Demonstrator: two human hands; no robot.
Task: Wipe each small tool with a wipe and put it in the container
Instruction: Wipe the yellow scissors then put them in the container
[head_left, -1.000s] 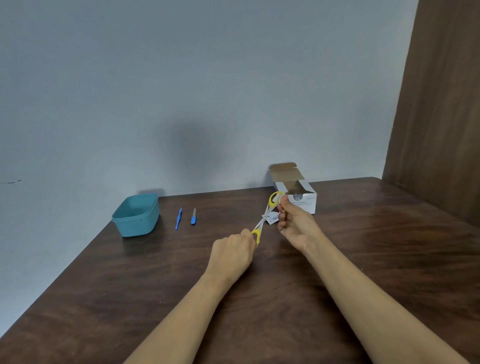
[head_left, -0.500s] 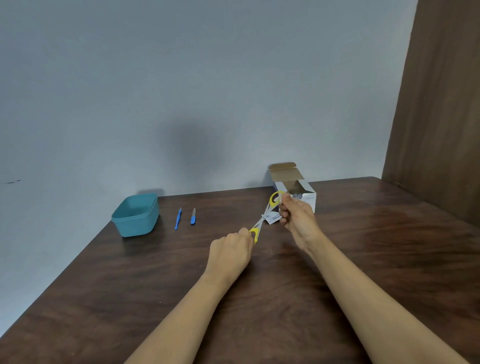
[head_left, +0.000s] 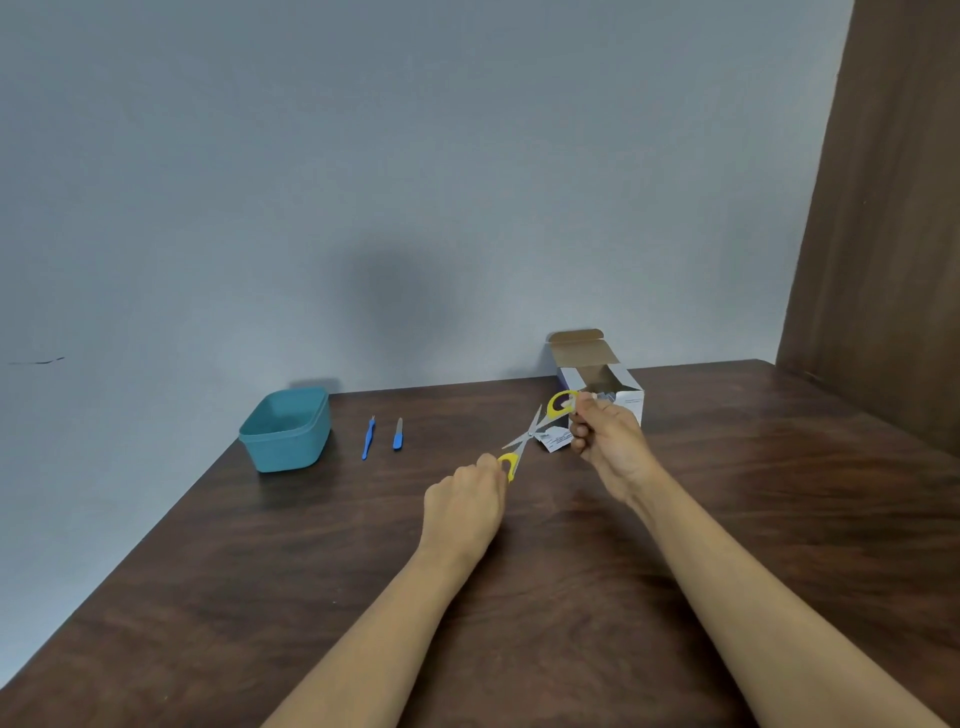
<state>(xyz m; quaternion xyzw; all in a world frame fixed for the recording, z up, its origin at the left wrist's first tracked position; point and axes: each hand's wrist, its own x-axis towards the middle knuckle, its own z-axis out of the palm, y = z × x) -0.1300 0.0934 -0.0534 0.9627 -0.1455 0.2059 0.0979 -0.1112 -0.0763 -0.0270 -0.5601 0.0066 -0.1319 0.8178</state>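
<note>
Yellow-handled metal scissors (head_left: 530, 431) are spread open: left hand (head_left: 462, 501) grips 1 handle, right hand (head_left: 610, 441) pinches the other handle and a small white wipe (head_left: 556, 439).

Print on box (head_left: 630, 401) illegible

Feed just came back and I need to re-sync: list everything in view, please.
container: one, teal, open, far left
long tool: one, blue, lying right of container
short tool: one, blue handle, beside the long tool
scissors: one, yellow handles, grey blades, held up, centre
wipe: one, white, just below the scissors' far handle
box: one, white, flap open, far edge
table: one, dark brown wood
left hand: grips near scissors handle
right hand: grips far handle, holds wipe
</note>
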